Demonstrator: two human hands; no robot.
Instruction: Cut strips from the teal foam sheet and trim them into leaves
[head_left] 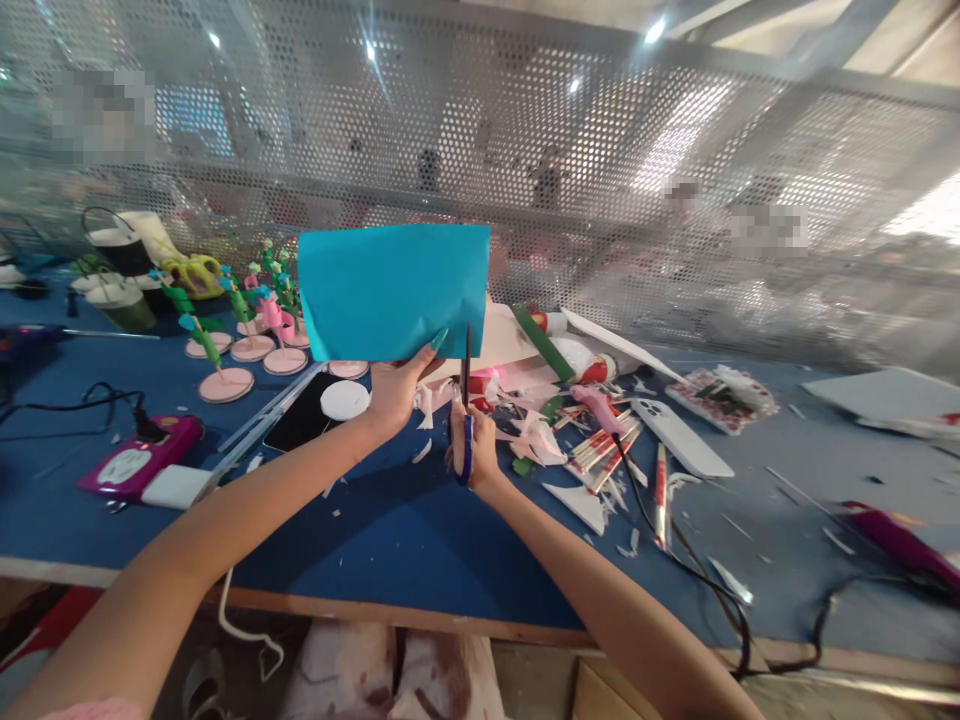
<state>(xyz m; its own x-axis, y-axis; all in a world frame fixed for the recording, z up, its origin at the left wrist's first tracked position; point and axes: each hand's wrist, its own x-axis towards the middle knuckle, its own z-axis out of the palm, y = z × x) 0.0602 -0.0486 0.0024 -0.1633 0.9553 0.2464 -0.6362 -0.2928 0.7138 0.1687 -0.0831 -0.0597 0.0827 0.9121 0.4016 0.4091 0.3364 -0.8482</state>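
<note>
A sheet of blue paper (390, 285) is held up above the table, its lower edge pinched by my left hand (405, 390) between thumb and fingers. My right hand (480, 445) grips scissors (466, 440) with blue handles. Their blades point upward at the lower right part of the sheet, close to its right edge. Whether the blades have cut into the paper I cannot tell. Behind and below my hands lie pale pink paper (510, 335) and scattered paper scraps (536, 440).
Small paper flowers on round pink bases (225, 385) stand at the left. A purple power strip (142, 460) and a black phone (300, 415) lie nearer. To the right are a pink glue gun (596, 408) with a black cord, a white phone (682, 438) and a perforated metal screen (600, 170) behind.
</note>
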